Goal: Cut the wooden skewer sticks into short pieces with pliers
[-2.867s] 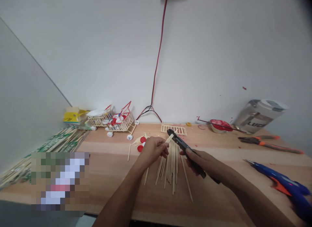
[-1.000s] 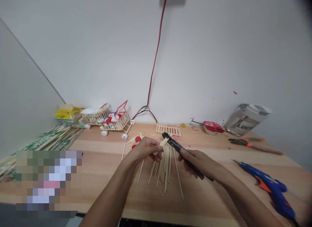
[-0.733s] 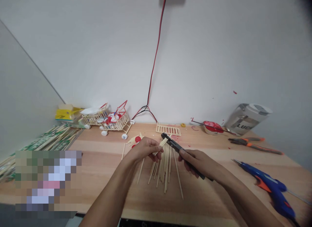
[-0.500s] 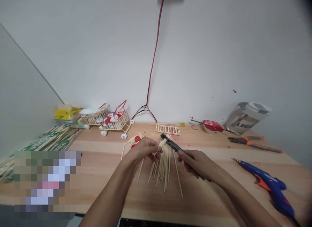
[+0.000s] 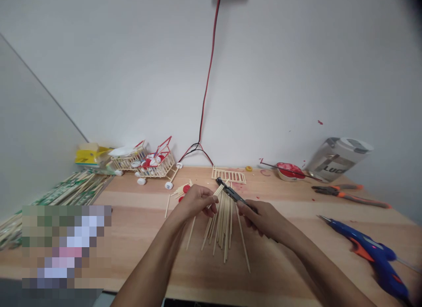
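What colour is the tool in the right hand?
The tool in the right hand is black to dark grey, seen in the head view, the only one.

- Even, rather dim, greyish light lay on the wall.
- A soft shadow darkened the table below the right forearm.
- The sticks mid-frame looked fairly sharp.
- Wide-lens distortion stretched the jar at right.
- Dark blur edged the upper right; pixelation masked a lower-left patch.

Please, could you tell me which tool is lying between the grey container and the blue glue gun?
In the head view, the orange-handled pliers lie between the grey container and the blue glue gun.
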`<state>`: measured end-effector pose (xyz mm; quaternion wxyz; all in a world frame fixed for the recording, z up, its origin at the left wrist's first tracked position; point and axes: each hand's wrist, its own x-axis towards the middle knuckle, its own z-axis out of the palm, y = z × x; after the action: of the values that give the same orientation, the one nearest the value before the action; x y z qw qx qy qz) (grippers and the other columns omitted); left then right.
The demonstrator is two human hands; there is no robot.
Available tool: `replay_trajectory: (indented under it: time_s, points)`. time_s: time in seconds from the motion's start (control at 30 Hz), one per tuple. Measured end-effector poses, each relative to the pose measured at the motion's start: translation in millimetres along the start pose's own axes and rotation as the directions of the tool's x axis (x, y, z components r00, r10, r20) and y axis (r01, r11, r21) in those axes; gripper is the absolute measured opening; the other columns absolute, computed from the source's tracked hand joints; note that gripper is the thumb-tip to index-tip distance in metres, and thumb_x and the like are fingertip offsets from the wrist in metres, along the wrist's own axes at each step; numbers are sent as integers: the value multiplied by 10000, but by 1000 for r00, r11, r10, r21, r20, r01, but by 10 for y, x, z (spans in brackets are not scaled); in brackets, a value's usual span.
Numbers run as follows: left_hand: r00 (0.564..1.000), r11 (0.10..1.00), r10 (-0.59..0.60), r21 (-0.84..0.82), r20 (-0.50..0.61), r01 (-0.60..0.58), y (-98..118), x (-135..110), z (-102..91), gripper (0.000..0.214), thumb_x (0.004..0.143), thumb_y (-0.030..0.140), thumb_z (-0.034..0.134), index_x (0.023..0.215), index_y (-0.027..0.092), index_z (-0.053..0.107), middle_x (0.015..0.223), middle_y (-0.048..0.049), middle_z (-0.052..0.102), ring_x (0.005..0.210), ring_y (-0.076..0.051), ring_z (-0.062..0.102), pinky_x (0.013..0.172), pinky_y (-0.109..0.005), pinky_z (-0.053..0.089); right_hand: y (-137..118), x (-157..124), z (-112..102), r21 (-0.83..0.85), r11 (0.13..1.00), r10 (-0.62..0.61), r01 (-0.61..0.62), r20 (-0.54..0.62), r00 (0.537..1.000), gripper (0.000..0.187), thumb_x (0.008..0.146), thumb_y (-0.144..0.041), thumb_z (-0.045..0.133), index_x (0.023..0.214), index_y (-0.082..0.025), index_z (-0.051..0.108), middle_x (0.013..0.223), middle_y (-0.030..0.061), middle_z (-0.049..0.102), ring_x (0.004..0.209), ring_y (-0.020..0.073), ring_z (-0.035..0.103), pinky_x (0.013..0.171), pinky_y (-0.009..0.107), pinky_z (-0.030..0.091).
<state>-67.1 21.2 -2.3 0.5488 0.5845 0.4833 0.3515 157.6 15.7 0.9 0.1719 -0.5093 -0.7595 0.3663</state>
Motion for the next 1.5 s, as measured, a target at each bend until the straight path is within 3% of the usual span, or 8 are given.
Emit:
replay_trajectory:
  time_s: [0.23,0.57,0.77,1.2,1.5]
  points:
    - [1000,1000,0,-15,-8,0,-33,6,-63,311,686,399,649,696,89,635,580,-47,637,470,-116,587,489,-233,500,3,68,4,-72,994,-82,79,-41,996,534,872,-615,323,683,-178,565,572,23,579,480,124,485,448,241,321]
    - [1000,1000,13,23,-24,-12,-50,26,-58,349,692,444,640,652,98,615,582,-45,632,480,-106,578,495,-214,489,67,119,81,-163,980,-132,117,-87,987,485,888,-586,314,635,-197,454,594,-4,532,578,146,477,534,255,298]
    - [998,996,9,90,-59,-4,-16,33,-25,322,695,430,611,629,116,599,555,-33,626,450,-106,567,470,-205,455,64,110,115,-172,980,-122,101,-122,985,500,891,-590,301,627,-198,466,589,10,559,555,150,479,539,263,285]
    - [983,973,128,211,-132,-98,38,31,105,276,776,310,546,574,124,563,509,-12,582,435,-86,537,446,-173,400,214,139,207,-308,951,-90,10,-244,965,524,888,-611,288,602,-203,451,563,24,569,523,149,484,512,260,225]
    - [980,964,140,245,-140,-103,35,23,99,289,784,319,540,570,127,567,506,-10,581,433,-88,539,447,-178,400,239,144,273,-336,941,-122,26,-266,956,531,900,-597,273,620,-200,486,573,37,584,529,154,491,510,261,220]
